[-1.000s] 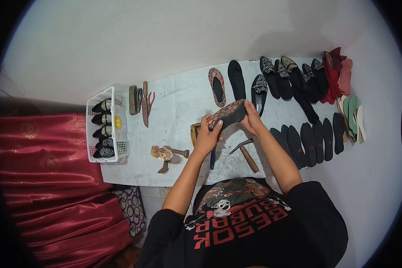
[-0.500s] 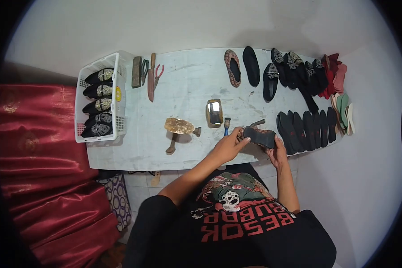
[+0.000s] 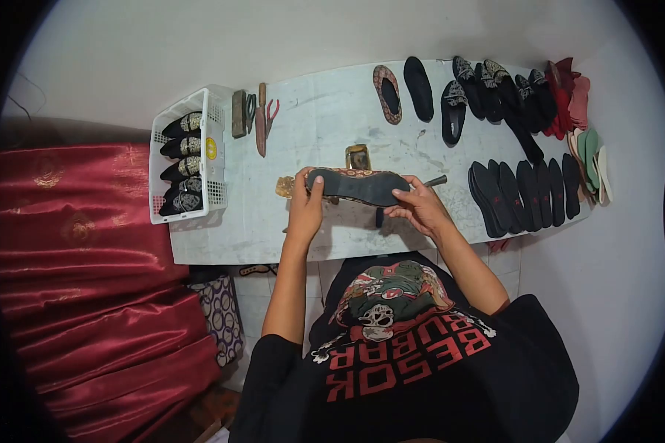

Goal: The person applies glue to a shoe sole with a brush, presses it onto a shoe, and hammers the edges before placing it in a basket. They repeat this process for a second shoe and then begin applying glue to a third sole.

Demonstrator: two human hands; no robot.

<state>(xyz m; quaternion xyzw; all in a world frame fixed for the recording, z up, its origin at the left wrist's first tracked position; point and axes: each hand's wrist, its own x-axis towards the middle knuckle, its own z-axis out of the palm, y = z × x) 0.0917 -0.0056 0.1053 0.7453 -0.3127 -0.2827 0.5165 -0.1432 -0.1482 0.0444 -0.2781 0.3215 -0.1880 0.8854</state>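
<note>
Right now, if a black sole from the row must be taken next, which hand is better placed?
Probably the right hand: it is nearer to the black soles. Both hands hold the patterned shoe, so the left hand could keep it.

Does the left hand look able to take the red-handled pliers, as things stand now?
Probably yes, but only after the left hand lets go of the patterned flat shoe, which it grips at one end. The tabletop between that hand and the red-handled pliers looks free.
</note>
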